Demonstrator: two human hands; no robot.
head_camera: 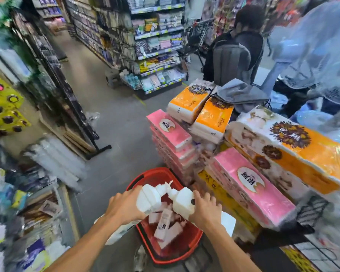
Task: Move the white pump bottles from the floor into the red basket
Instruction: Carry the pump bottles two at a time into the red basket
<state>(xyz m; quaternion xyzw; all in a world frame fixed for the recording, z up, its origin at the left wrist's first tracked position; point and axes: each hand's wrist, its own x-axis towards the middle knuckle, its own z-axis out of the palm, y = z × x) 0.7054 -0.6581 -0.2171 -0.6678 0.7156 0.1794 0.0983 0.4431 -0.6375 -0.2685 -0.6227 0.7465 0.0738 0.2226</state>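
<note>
Both hands are loaded right now: left hand (124, 207) is wrapped around a white pump bottle (148, 199), and right hand (204, 209) has its fingers curled over a second pump bottle (183, 203), with the pump heads nearly touching in the middle. Both are up in the air right over the red basket (145, 175), which sits on the floor (116, 118) next to stacked tissue packs (253, 191). The basket's got a pile of pale pinkish-white bottles (165, 226) lying in it, so I'd say it's well underway and these two just need dropping in. Something white shows either side of the basket, but it's too blurry to tell if more are left.
</note>
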